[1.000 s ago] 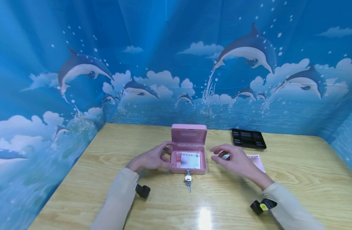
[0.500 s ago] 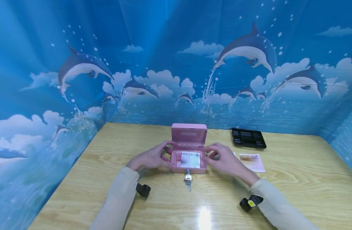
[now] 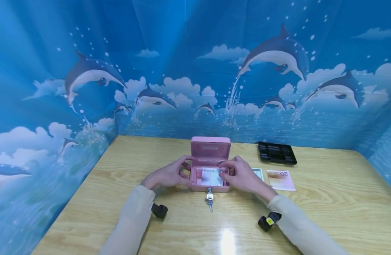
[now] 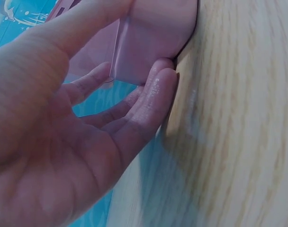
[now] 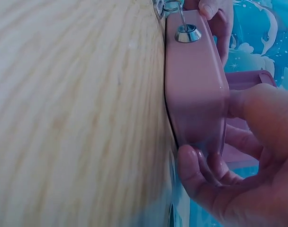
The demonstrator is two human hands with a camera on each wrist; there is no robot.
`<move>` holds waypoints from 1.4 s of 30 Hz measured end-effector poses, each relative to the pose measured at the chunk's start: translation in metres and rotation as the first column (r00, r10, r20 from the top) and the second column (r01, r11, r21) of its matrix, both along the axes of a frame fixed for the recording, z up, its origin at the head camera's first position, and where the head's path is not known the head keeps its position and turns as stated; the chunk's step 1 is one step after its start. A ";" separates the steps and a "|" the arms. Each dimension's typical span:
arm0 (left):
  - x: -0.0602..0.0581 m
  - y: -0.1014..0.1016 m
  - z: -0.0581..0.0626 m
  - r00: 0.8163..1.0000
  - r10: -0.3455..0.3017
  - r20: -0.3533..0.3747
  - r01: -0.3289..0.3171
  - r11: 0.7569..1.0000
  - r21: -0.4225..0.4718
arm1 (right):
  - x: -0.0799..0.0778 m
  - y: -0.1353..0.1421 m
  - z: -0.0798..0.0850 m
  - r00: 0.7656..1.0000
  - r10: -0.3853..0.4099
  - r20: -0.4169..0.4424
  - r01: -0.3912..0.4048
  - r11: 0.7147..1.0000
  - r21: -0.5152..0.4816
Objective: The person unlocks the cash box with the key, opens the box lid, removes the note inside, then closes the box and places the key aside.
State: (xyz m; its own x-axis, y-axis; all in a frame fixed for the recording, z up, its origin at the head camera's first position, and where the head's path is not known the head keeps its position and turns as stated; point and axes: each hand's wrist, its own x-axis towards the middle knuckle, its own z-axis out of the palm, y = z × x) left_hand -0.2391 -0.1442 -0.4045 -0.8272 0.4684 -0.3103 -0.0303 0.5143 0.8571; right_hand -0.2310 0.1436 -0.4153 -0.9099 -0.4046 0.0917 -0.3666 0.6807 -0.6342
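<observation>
A pink metal cash box (image 3: 200,188) stands on the table with its lid raised. Inside lies a pale banknote (image 3: 209,177), reddish at its left end. Keys (image 3: 209,203) hang from the lock at the box front. My left hand (image 3: 166,175) holds the box's left side, thumb toward the front and fingers toward the back. My right hand (image 3: 244,177) reaches over the right wall, thumb and forefinger at the note's right end; whether they pinch it is hidden. In the right wrist view, other fingertips (image 5: 191,165) lie along the box's outer end.
Right of the box lie a pinkish banknote (image 3: 281,180) marked 20 and a greenish-white one (image 3: 258,173), partly behind my right hand. A black compartment tray (image 3: 276,153) sits behind them. A blue dolphin-print curtain (image 3: 182,117) rises along the table's far edge.
My right hand has moved left from above the loose banknotes, over the box's right wall and into it, uncovering more of those notes. My left hand stays at the box.
</observation>
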 end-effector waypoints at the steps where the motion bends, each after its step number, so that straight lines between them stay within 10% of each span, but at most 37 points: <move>1: 0.000 0.000 0.000 1.000 0.001 -0.001 -0.001 1.000 0.000 | -0.001 -0.001 0.000 1.000 0.001 -0.001 -0.001 1.000 0.007; 24: 0.001 0.000 -0.001 1.000 -0.001 -0.013 0.002 1.000 0.006 | 0.000 -0.007 0.003 0.999 -0.046 0.022 0.044 0.997 0.064; 42: 0.000 -0.001 -0.002 1.000 -0.001 0.003 0.001 1.000 0.025 | 0.012 -0.004 0.005 0.981 0.034 -0.189 -0.039 0.999 -0.025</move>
